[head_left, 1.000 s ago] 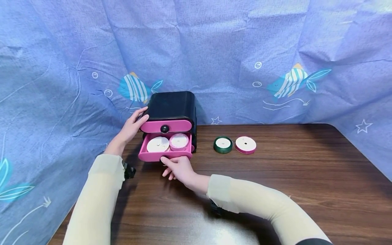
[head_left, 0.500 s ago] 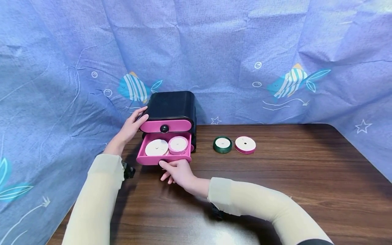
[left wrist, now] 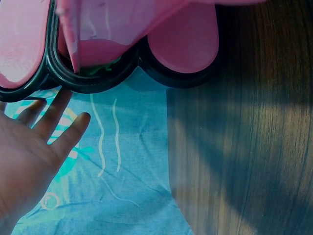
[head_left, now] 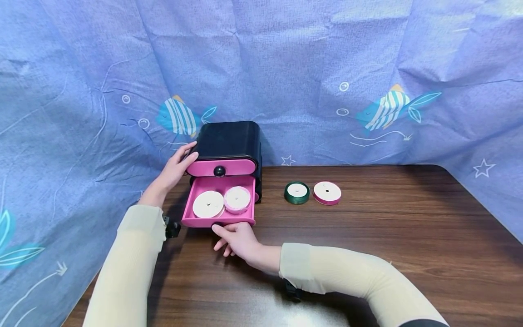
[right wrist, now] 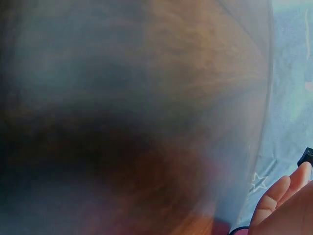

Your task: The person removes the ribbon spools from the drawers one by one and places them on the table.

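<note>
A black drawer cabinet [head_left: 229, 140] with pink drawer fronts stands at the back of the table. Its middle pink drawer [head_left: 189, 217] is pulled well out. Inside it lie two ribbon spools, a white-faced one [head_left: 208, 204] on the left and a pink-edged one [head_left: 237, 200] on the right. My right hand [head_left: 241, 240] pinches the knob at the drawer's front, the knob mostly hidden by thumb and fingers. My left hand [head_left: 175, 168] rests with spread, fairly straight fingers against the cabinet's left side; the left wrist view shows this hand [left wrist: 39, 156] beside the black casing.
To the cabinet's right, a green ribbon spool [head_left: 297, 192] and a magenta ribbon spool [head_left: 327, 193] lie side by side on the brown wooden table [head_left: 388, 218]. A blue cloth [head_left: 302, 81] with fish prints hangs behind. The right wrist view is largely blurred.
My right hand has moved toward me, drawing the pink drawer further out with the two spools in it. The left hand has stayed against the cabinet.
</note>
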Available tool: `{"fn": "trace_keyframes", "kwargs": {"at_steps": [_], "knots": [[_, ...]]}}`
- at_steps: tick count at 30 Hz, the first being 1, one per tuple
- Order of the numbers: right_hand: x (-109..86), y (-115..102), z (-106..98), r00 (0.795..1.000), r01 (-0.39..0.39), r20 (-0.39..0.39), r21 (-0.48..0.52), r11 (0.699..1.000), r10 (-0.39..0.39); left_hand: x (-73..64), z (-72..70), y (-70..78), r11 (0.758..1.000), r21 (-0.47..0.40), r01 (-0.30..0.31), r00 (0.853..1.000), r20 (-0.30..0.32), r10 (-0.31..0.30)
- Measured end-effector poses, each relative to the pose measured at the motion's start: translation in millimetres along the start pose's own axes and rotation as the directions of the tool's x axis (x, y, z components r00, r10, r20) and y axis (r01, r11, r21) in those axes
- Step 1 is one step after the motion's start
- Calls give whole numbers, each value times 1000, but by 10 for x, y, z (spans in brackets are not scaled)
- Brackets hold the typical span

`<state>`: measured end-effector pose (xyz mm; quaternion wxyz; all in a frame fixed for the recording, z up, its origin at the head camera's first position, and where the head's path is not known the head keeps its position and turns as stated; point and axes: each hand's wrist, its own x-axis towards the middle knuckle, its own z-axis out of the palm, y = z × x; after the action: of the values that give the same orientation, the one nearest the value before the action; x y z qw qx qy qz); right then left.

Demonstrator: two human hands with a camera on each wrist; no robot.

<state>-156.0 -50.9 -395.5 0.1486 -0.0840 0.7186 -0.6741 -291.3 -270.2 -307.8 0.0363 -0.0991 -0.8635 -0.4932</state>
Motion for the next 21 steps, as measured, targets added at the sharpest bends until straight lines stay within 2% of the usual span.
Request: {"fn": "trace_keyframes", "kwargs": {"at_steps": [11, 18, 19, 21], "knots": [[4, 16, -25, 999, -10, 32, 6, 1000, 10, -11, -1, 8, 1000, 10, -1, 1000, 5, 1], [-52, 11, -107, 997, -38, 60, -2, 999, 38, 0, -2, -8, 1000, 6, -1, 1000, 3, 1], [-69, 6, -122, 997, -38, 67, -2, 999, 38, 2, -2, -3, 1000, 3, 3, 1000, 5, -3], [-109, -12, -156, 996, -34, 82, -1, 999, 34, -44, 6, 98, 1000, 0, 13, 1000, 13, -13]]}}
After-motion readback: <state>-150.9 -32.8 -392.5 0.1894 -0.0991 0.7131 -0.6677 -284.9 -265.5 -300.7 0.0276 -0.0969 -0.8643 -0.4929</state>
